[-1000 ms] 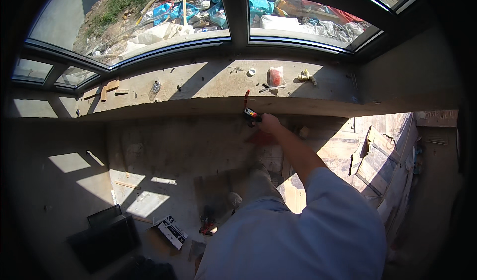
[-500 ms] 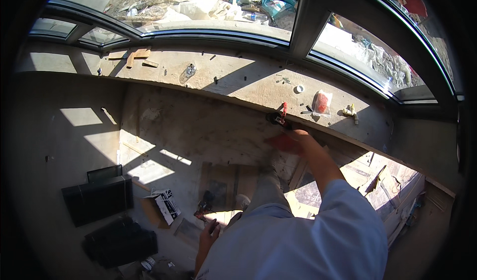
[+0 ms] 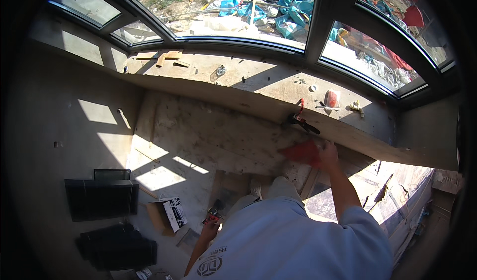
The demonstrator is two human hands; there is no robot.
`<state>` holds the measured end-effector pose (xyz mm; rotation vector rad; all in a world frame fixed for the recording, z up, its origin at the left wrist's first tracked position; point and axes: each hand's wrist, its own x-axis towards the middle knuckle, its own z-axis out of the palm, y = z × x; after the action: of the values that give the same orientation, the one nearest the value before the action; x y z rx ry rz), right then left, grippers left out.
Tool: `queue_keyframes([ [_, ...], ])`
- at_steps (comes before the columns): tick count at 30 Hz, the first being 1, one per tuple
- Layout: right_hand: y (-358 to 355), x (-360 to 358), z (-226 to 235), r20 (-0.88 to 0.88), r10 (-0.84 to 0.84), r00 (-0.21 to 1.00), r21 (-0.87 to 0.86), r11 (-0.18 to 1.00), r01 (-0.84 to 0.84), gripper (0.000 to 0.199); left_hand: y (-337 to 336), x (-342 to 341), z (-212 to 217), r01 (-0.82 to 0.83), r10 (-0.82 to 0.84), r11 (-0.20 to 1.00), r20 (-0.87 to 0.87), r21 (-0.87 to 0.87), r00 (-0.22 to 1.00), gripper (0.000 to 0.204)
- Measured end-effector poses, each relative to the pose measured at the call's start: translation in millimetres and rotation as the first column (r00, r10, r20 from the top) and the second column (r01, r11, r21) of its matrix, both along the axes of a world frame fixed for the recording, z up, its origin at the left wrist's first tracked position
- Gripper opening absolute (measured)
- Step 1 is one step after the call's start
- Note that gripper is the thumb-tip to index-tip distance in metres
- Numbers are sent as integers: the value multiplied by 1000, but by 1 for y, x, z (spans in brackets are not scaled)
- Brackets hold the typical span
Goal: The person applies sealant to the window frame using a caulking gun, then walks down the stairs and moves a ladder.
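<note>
Right hand (image 3: pixel 328 155): drawn away from the black-handled tool (image 3: pixel 310 126), now beside a blurred red piece (image 3: pixel 301 154); fingers' grasp cannot be told. Left hand (image 3: pixel 211 226): at a red-and-black object (image 3: pixel 212 215), hold likewise unclear. Black-handled tool: at the windowsill (image 3: pixel 278 89) edge, near a packet (image 3: pixel 333 99).

Round logo (image 3: pixel 209 266), lettering (image 3: pixel 218 251) on shirt (image 3: pixel 308 235); black print (image 3: pixel 176 214) on box (image 3: pixel 160 217)

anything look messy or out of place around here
Yes: outside the window, blue plastic lies crumpled and jumbled. Inside, wood scraps lie at odd angles on the sill, looking dropped rather than stacked.
</note>
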<state>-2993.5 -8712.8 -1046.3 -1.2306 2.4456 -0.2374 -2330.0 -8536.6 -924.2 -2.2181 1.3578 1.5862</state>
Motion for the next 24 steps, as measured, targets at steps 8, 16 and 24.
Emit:
queue_keyframes([
  [8,331,69,-2,253,-321,913,165,944,287,60,-115,96,-115,501,-501,865,103,27,860,41],
  [16,646,167,-71,294,-635,714,580,712,395,47,-231,41,-88,213,-191,908,98,-361,977,42],
  [24,702,147,-77,581,-682,444,222,658,720,41,-136,-200,-78,721,-678,685,267,-106,684,68],
])
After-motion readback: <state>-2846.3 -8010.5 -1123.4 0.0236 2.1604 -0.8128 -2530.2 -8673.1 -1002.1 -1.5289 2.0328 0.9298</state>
